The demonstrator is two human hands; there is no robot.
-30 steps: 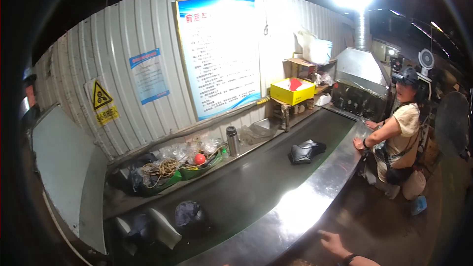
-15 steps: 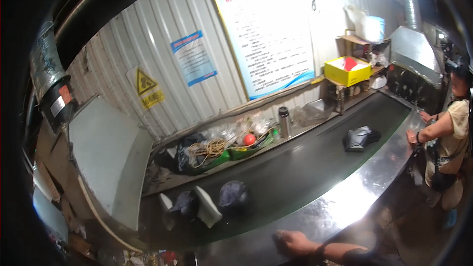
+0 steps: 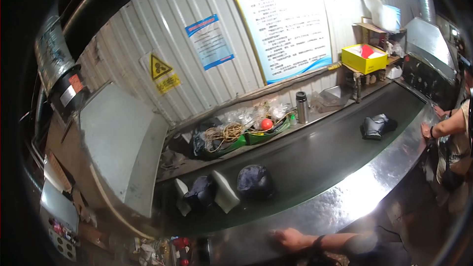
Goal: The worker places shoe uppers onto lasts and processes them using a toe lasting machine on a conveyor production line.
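My right hand (image 3: 291, 239) rests on the shiny metal ledge (image 3: 320, 219) along the near side of a dark conveyor belt (image 3: 305, 162). Its fingers look curled, with nothing visible in them; a dark band circles the wrist. Ahead and to its left, two dark, rounded pieces like shoe uppers lie on the belt, one nearer (image 3: 255, 182) and one farther left (image 3: 200, 190). Beside them stand two pale, sole-shaped pieces, a larger (image 3: 225, 192) and a smaller (image 3: 182, 197). Farther right on the belt lies a dark, shiny boot-like piece (image 3: 378, 127). My left hand is out of view.
Behind the belt, green-edged trays (image 3: 231, 148) hold rope, plastic and a red ball, beside a steel flask (image 3: 302, 107). A grey metal hood (image 3: 120, 143) covers the left end. At right, a yellow box (image 3: 364, 64) sits on a shelf; a co-worker's arm (image 3: 446, 127) reaches the ledge.
The view has turned slightly left and down, so the scene sits farther right and higher. My right hand stays on the ledge. The co-worker is now partly cut off.
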